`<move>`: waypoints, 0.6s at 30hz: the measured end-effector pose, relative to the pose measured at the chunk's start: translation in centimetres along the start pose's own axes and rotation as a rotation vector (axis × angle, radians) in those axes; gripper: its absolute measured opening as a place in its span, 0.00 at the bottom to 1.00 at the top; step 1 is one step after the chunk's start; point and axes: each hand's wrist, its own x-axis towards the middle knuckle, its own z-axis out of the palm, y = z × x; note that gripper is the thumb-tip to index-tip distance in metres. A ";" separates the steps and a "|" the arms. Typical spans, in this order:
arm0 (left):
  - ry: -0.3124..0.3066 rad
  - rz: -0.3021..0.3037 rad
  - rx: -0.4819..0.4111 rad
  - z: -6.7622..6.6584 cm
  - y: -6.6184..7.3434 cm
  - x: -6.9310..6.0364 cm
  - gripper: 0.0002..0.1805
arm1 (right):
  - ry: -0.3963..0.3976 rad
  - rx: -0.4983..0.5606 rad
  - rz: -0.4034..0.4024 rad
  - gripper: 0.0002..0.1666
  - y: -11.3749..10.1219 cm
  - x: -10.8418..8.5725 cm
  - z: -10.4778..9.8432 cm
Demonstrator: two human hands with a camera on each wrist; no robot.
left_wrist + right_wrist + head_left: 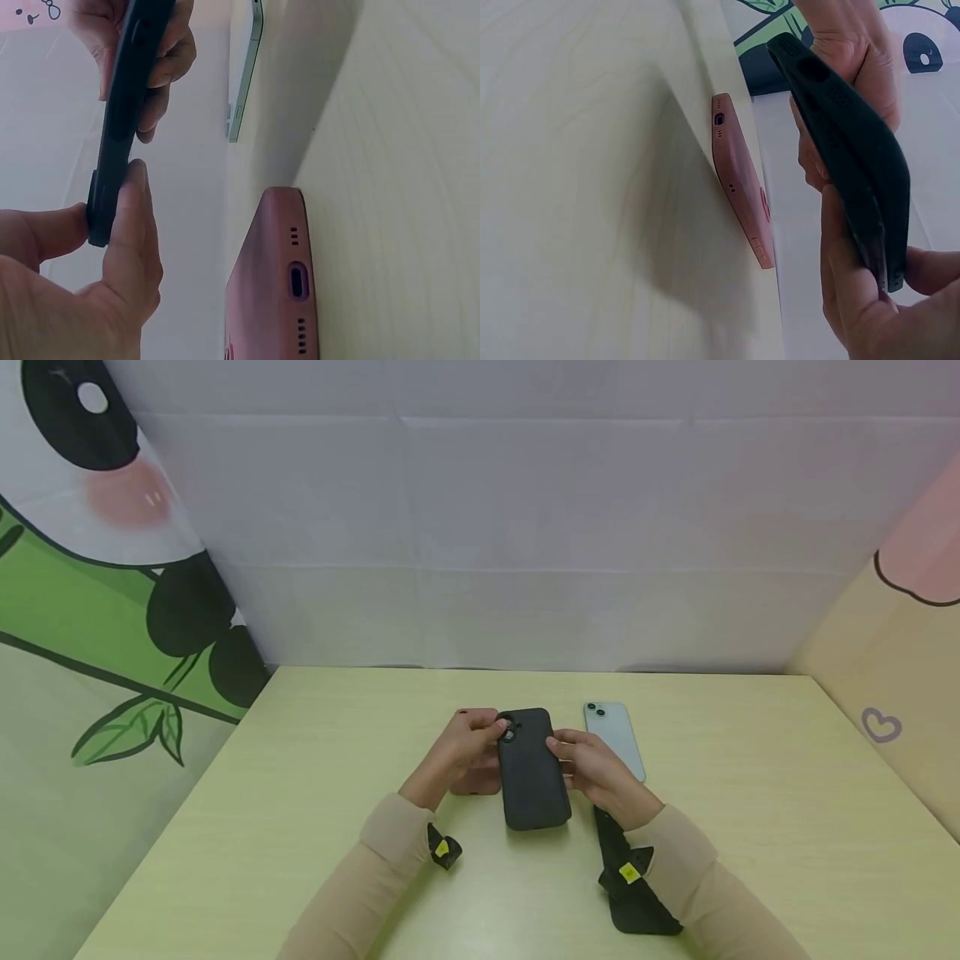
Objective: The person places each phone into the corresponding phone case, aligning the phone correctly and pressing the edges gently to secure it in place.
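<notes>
Table [300, 877], pale, wood-grained | right hand [600, 768] pinches right edge, left hand [468, 743] upper left corner, of black phone case [534, 777], matte, round-cornered, raised above table; contents unclear | dark item [645, 914], partly covered | pink case [476, 783] flat, contents unclear | pale-blue phone [615, 731], partly behind right hand | black case's camera cut-out [509, 732], partly under thumb

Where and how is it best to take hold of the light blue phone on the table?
I would pinch the light blue phone by its long edges, coming from above: it lies flat, back up, and these edges run straight. The camera lenses at the far end are better avoided.
</notes>
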 end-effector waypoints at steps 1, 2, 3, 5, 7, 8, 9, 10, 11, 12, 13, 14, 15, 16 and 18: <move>0.002 -0.006 -0.006 0.0 0.0 0.0 0.16 | 0.004 0.001 -0.001 0.29 0.0 0.0 0.0; 0.005 -0.007 -0.015 0.1 -0.1 0.1 0.18 | 0.009 0.001 -0.002 0.29 0.0 0.0 0.0; 0.006 -0.006 -0.025 0.1 -0.1 0.1 0.19 | 0.015 0.002 -0.002 0.29 0.0 0.0 0.0; 0.000 0.001 -0.036 0.1 -0.4 0.2 0.20 | 0.028 0.006 -0.003 0.29 -0.1 0.0 0.0; -0.009 0.018 -0.010 0.2 -0.6 0.0 0.21 | 0.043 0.013 -0.008 0.28 -0.2 0.0 -0.1; -0.011 0.019 0.007 0.2 -0.7 -0.1 0.21 | 0.051 0.018 -0.012 0.28 -0.2 0.0 -0.1; -0.016 0.024 0.037 0.3 -0.9 -0.2 0.21 | 0.062 0.026 -0.018 0.27 -0.3 0.0 -0.1; -0.018 0.032 0.063 0.4 -1.0 -0.4 0.21 | 0.074 0.034 -0.025 0.27 -0.4 0.0 -0.2; -0.025 0.037 0.089 0.4 -1.1 -0.7 0.21 | 0.086 0.046 -0.035 0.27 -0.4 0.0 -0.2; -0.033 0.037 0.100 0.5 -1.3 -0.9 0.21 | 0.099 0.060 -0.043 0.26 -0.5 0.0 -0.3; -0.032 0.037 0.121 0.7 -1.5 -1.1 0.21 | 0.117 0.072 -0.049 0.26 -0.6 0.0 -0.3; -0.045 0.043 0.120 0.8 -1.7 -1.4 0.21 | 0.133 0.085 -0.053 0.26 -0.7 0.0 -0.3; -0.055 0.049 0.118 0.9 -1.8 -1.6 0.20 | 0.146 0.095 -0.058 0.26 -0.7 0.0 -0.4; -0.071 0.056 0.109 1.0 -2.0 -1.8 0.20 | 0.157 0.106 -0.062 0.26 -0.7 0.0 -0.5; -0.105 0.065 0.091 1.3 -2.4 -2.3 0.18 | 0.171 0.126 -0.066 0.27 -0.8 0.0 -0.6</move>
